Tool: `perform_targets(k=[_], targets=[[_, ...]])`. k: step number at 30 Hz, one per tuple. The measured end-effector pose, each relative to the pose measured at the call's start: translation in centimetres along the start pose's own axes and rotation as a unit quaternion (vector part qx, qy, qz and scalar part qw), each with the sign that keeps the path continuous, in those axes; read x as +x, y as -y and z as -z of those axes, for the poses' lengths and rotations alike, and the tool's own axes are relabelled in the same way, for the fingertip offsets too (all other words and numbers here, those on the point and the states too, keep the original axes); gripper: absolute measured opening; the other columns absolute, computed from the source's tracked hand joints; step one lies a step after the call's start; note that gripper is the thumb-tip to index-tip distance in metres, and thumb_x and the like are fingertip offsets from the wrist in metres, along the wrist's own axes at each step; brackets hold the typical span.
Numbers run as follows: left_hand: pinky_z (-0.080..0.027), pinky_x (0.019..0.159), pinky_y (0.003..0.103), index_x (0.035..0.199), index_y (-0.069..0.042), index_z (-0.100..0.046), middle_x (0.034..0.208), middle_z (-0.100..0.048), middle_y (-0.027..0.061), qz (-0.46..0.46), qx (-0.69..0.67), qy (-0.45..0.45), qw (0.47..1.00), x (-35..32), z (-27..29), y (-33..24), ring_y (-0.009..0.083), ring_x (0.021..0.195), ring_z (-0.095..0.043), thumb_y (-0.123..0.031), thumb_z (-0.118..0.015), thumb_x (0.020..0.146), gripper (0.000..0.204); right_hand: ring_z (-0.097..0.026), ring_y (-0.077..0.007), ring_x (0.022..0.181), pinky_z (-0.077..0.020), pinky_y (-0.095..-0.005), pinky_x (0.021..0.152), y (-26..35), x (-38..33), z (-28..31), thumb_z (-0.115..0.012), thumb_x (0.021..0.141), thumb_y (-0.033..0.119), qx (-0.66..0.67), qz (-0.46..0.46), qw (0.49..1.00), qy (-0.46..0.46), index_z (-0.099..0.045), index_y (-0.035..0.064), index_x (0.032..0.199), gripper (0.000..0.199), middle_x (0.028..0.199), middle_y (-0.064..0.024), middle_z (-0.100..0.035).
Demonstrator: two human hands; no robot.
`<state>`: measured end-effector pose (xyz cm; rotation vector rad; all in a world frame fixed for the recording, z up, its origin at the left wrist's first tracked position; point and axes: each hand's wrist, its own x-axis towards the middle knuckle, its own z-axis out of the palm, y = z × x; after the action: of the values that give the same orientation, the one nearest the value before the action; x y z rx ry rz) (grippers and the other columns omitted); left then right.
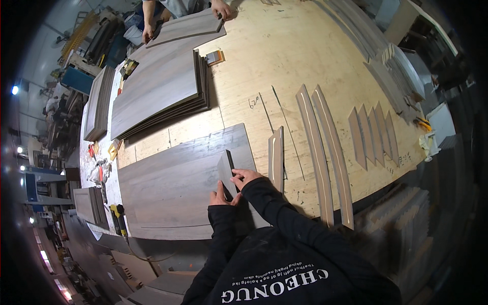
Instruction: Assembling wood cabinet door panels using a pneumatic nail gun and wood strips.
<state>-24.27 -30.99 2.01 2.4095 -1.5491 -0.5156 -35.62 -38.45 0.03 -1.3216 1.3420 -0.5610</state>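
Observation:
A short grey wood-grain strip (pixel 223 168) with a dark edge sits on a large grey wood-grain panel (pixel 168 188) in front of me. My left hand (pixel 223 196) grips the near end of the strip from its left side, thumb and fingers around it. On the other side, my right hand (pixel 246 178) has its fingertips on the dark edge. Just right of the panel lies a short strip (pixel 276 157) with a bead of glue along its bare face. Two longer strips (pixel 314 152) beside it carry similar glue lines.
Stacked grey panels (pixel 157 91) stand at the far left of the plywood table (pixel 244 66). Across the table, a co-worker's hands (pixel 221 10) hold another panel (pixel 185 28). Angled-end strips (pixel 373 134) lie at right; a yellow-black tool (pixel 118 219) is at the left edge.

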Motion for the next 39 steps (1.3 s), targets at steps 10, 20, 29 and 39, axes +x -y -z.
perform_targets(k=[10, 20, 29, 39], targets=[[-0.040, 0.049, 0.032, 0.119, -0.004, -0.047, 0.070, -0.044, 0.0125, -0.046, -0.049, -0.047, 0.997, -1.0, 0.4, -0.1, 0.0241, 0.054, -0.047, -0.034, -0.078, 0.055, 0.077, -0.061, -0.0146, 0.065, -0.0488, -0.0257, 0.063, 0.1, -0.1, 0.0, -0.066, 0.070, 0.023, 0.007, -0.036, 0.999, -0.001, -0.060, 0.0104, 0.104, 0.037, 0.083, -0.0028, -0.065], [-0.039, 0.048, 0.033, 0.120, -0.004, -0.045, 0.070, -0.043, 0.0121, -0.088, -0.092, -0.079, 0.989, -1.2, -0.3, 0.5, 0.0241, 0.053, -0.045, -0.027, -0.078, 0.057, 0.075, -0.061, -0.0172, 0.068, -0.0489, -0.0271, 0.064, 0.6, 0.5, 0.3, -0.068, 0.068, 0.018, 0.037, -0.054, 0.998, 0.022, -0.058, 0.0062, 0.101, 0.036, 0.083, -0.0060, -0.064], [-0.042, 0.057, 0.036, 0.118, 0.002, -0.040, 0.082, -0.046, 0.0174, -0.159, -0.009, -0.098, 0.982, -1.0, -1.2, 1.7, 0.0330, 0.068, -0.051, -0.026, -0.070, 0.064, 0.068, -0.059, -0.0269, 0.078, -0.0472, -0.0343, 0.068, -0.1, -0.4, -1.0, -0.065, 0.071, 0.013, -0.019, 0.053, 0.998, -0.032, -0.053, 0.0032, 0.098, 0.031, 0.082, -0.0115, -0.061], [-0.039, 0.051, 0.032, 0.120, -0.001, -0.041, 0.072, -0.046, 0.0096, -0.071, -0.150, -0.095, 0.982, -1.5, -0.5, 2.5, 0.0206, 0.057, -0.044, -0.028, -0.070, 0.067, 0.066, -0.053, -0.0316, 0.089, -0.0435, -0.0380, 0.078, -0.2, -5.3, 10.8, -0.070, 0.061, 0.023, -0.119, 0.200, 0.943, -0.238, -0.054, 0.0025, 0.100, 0.046, 0.096, -0.0156, -0.055]])
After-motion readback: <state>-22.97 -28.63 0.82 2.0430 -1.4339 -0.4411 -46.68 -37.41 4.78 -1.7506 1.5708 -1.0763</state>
